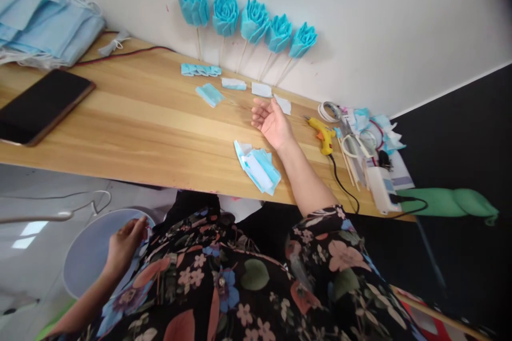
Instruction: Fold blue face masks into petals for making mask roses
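Both hands are empty: the right hand (271, 122) lies palm-up and open on the wooden table (140, 122), just beside a folded blue mask piece (258, 168) and small cut pieces (234, 83); the left hand (125, 242) hangs below the table edge with loosely curled fingers, near a round white stool (86, 256). Close to the right forearm sits a yellow glue gun (323, 136) with its cord; a careless sweep could likely snag it. Five blue mask flowers (246, 20) lean against the wall.

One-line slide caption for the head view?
Right hand rests open on wooden table near blue paper flowers; left hand below.
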A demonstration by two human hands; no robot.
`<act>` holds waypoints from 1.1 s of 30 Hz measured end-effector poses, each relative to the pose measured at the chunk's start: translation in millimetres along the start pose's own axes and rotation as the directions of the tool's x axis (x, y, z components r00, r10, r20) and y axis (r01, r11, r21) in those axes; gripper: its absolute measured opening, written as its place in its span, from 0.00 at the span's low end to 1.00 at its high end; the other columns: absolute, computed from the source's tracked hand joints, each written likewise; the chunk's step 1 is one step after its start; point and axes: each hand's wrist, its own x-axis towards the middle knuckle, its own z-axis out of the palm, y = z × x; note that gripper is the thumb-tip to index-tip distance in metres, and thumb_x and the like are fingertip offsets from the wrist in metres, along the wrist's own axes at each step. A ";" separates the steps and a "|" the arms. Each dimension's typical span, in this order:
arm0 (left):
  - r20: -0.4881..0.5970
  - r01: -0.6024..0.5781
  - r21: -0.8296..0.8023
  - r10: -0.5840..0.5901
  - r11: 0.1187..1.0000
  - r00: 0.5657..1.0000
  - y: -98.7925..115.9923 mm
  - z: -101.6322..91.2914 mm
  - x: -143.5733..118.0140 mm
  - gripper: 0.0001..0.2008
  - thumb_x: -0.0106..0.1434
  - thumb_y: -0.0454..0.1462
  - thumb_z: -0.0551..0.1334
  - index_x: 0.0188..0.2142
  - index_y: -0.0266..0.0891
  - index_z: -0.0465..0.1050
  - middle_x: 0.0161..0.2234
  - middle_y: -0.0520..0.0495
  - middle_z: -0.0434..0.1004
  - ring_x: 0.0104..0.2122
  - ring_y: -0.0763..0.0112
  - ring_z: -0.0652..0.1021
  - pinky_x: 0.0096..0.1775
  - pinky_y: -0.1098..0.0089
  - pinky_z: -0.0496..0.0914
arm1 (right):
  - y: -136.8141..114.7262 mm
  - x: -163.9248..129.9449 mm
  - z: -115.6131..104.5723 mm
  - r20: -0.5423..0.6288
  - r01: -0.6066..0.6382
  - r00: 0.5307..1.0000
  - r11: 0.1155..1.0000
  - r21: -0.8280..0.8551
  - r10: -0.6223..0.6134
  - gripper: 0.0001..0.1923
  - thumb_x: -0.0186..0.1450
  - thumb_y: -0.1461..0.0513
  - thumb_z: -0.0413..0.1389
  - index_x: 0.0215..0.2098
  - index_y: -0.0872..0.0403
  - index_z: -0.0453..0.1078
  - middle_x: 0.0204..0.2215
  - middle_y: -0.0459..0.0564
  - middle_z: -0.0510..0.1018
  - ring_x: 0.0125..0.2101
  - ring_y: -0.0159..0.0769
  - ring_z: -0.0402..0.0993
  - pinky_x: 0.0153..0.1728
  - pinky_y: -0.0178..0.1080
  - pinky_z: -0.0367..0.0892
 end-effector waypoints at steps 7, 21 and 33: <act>0.035 -0.043 -0.211 0.051 0.976 0.998 36.4 -1.9 -22.9 0.20 0.58 0.52 0.62 0.20 0.39 0.76 0.21 0.48 0.75 0.24 0.68 0.72 0.29 0.71 0.66 | 3.6 1.3 4.9 0.028 0.032 0.999 0.996 -0.078 -0.030 0.27 0.61 0.44 0.64 0.20 0.53 0.62 0.26 0.45 0.80 0.26 0.26 0.73 0.36 0.34 0.74; 0.032 -0.107 -0.206 0.116 0.973 0.993 70.1 -5.6 -24.3 0.25 0.58 0.54 0.58 0.13 0.41 0.63 0.15 0.52 0.62 0.19 0.72 0.66 0.21 0.72 0.62 | -5.4 -54.2 -3.1 0.103 0.115 0.992 0.817 -0.565 -0.068 0.27 0.60 0.39 0.60 0.24 0.53 0.69 0.17 0.42 0.69 0.20 0.27 0.64 0.27 0.33 0.64; 0.065 -0.410 -0.285 0.444 0.866 0.893 151.3 -43.3 -41.8 0.24 0.61 0.50 0.60 0.15 0.41 0.63 0.16 0.51 0.62 0.20 0.70 0.65 0.25 0.69 0.61 | -20.6 -100.8 35.2 0.330 0.361 0.916 0.105 -0.927 -0.230 0.12 0.69 0.56 0.53 0.32 0.52 0.73 0.34 0.51 0.80 0.38 0.41 0.71 0.43 0.42 0.61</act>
